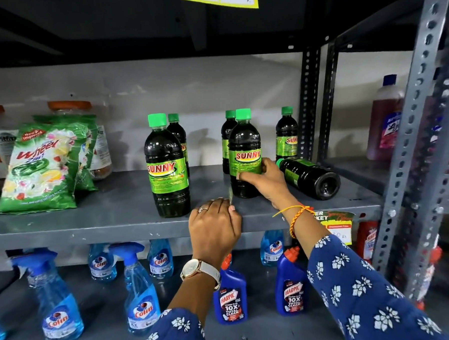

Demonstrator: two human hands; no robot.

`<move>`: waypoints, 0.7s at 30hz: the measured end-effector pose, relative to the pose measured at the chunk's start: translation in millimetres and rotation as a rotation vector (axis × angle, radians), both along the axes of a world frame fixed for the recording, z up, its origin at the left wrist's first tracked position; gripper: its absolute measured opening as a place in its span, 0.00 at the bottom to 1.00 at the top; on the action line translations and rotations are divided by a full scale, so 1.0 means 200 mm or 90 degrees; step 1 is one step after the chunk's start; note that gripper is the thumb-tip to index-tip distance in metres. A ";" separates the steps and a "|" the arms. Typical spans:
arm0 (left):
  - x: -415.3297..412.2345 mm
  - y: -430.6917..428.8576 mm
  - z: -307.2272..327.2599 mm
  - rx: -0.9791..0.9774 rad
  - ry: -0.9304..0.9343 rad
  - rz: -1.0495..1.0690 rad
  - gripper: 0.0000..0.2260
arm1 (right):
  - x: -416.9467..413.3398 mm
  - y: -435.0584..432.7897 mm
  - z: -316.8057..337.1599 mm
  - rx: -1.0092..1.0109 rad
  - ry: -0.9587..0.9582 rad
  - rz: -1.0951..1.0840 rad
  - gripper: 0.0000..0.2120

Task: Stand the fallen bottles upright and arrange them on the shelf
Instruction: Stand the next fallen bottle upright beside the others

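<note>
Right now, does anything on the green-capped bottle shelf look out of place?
Yes. One Sunny bottle lies on its side at the shelf's right end, base toward the camera, while the other five stand upright. The right hand grips an upright bottle beside it.

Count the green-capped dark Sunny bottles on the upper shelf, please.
6. Front left bottle; one behind it; middle bottle in the right hand; one behind that; back right bottle; fallen bottle lying at right. More may be hidden.
</note>
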State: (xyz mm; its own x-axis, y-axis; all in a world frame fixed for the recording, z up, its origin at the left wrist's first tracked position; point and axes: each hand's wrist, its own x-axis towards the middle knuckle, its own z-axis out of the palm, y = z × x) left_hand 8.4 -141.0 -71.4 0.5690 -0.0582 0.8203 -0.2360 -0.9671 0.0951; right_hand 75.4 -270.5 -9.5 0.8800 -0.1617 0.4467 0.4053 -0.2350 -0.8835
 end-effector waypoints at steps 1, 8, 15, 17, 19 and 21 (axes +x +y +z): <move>0.00 0.00 0.00 0.000 0.001 0.000 0.16 | -0.01 0.00 0.00 -0.004 -0.003 0.006 0.18; -0.02 0.00 0.00 0.000 0.012 0.010 0.16 | -0.15 -0.04 -0.01 -0.048 -0.012 0.010 0.19; -0.03 -0.01 0.00 0.007 0.030 0.030 0.13 | -0.25 -0.06 -0.01 -0.059 -0.024 0.024 0.17; -0.03 0.00 0.00 0.008 0.031 0.031 0.13 | -0.26 -0.06 -0.01 -0.055 -0.023 0.029 0.16; -0.03 0.00 0.00 0.012 0.027 0.031 0.13 | -0.26 -0.06 -0.01 -0.057 -0.025 0.030 0.17; -0.03 0.00 0.00 0.014 0.024 0.029 0.14 | -0.26 -0.06 -0.01 -0.061 -0.025 0.030 0.17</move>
State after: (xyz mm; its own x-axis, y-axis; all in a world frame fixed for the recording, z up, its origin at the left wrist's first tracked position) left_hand 3.0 -141.6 -71.2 0.6021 -0.0492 0.7969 -0.1877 -0.9789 0.0814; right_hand 22.7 -282.4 -12.1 0.8669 -0.0749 0.4928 0.4523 -0.2973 -0.8409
